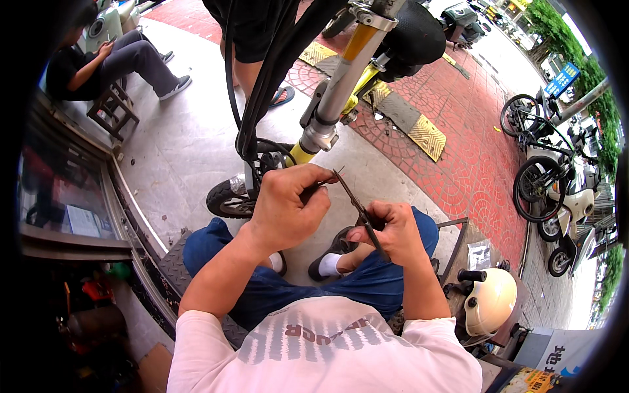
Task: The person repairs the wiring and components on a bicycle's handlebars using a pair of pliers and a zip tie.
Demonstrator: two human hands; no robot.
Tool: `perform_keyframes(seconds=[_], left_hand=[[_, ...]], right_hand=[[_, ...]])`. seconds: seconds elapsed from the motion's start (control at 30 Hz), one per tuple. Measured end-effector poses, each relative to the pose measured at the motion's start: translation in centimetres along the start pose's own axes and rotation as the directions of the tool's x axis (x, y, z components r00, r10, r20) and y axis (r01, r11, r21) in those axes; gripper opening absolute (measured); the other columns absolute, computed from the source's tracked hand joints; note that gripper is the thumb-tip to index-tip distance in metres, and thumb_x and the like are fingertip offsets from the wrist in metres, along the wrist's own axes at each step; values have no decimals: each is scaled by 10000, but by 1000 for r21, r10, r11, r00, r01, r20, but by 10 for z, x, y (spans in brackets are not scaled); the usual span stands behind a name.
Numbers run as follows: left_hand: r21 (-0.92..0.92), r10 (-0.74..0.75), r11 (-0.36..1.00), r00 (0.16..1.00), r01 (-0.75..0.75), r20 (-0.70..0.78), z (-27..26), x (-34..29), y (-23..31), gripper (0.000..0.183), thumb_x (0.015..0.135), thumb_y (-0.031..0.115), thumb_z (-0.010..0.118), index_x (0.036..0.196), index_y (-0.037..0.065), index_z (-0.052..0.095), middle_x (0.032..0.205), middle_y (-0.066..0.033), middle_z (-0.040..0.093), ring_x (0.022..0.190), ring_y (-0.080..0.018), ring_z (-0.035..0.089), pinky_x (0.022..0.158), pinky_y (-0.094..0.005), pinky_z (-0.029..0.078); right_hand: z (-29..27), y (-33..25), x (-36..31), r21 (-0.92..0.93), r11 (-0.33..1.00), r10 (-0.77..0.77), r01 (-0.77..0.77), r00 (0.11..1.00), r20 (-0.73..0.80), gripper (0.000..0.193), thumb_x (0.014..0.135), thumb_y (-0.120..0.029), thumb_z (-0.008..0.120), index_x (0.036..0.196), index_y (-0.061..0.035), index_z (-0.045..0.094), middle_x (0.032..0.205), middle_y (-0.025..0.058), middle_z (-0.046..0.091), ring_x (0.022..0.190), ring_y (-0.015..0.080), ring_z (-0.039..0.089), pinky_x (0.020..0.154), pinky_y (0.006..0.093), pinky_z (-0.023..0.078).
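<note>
My left hand [291, 204] is closed, thumb and index finger pinched together beside the tip of a slim dark pointed tool [357, 204]. Whatever small, thin piece those fingers hold is too fine to make out. My right hand [395, 230] grips the tool's lower part, which slants up and left to the left fingertips. Whether it is tweezers or scissors I cannot tell. Just beyond my hands stands a folding bike or scooter with a silver and yellow stem [327, 116], black cables [247, 124] and a small black-tired wheel [229, 198].
A cream helmet [491, 301] rests on a bench at my right. On the left, someone sits on a wooden stool [113, 108] near a glass-fronted cabinet [69, 196]. Another person's bare legs stand behind the bike. Parked two-wheelers [540, 183] line the right, past red paving [485, 141].
</note>
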State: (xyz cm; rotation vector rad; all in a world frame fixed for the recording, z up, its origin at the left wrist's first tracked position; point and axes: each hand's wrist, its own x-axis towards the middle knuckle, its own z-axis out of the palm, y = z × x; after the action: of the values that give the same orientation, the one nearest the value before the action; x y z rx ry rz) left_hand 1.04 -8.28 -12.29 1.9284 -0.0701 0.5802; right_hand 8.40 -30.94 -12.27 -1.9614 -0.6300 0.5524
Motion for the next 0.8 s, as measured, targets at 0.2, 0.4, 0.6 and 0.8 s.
perform_keyframes(seconds=[0.2,0.4,0.6,0.8], left_hand=[[21,-25,999,1000,25,17,-1,1,3,124,913,2,693,1019,-46,734,752,-74,702,636,-94,648,579,-267,501],[39,8,999,1000,-8,5,1,1,-2,91,925,16,725,998,-39,732,738,-72,696,608,-94,644,554,-271,494],[75,28,997,1000,-29,13,1,2,-1,72,925,19,720,966,-41,722,713,-78,686,597,-106,650,549,-279,497],[31,-9,999,1000,9,-5,2,1,0,80,899,33,711,941,-36,712,741,-148,679,617,-245,673,569,-339,504]], right_hand=[[1,6,3,49,999,17,-19,999,28,414,726,-265,971,739,4,656,591,-17,507,588,48,438,499,284,356],[2,12,4,-2,999,-47,47,999,20,462,728,-347,970,733,-14,650,576,-30,491,570,38,408,502,260,306],[2,5,4,-169,972,-167,160,986,-26,472,714,-307,977,705,-6,613,570,27,475,563,88,403,498,314,350],[2,8,5,-93,991,-93,92,996,2,472,706,-321,981,719,-5,631,571,20,468,566,87,402,499,313,342]])
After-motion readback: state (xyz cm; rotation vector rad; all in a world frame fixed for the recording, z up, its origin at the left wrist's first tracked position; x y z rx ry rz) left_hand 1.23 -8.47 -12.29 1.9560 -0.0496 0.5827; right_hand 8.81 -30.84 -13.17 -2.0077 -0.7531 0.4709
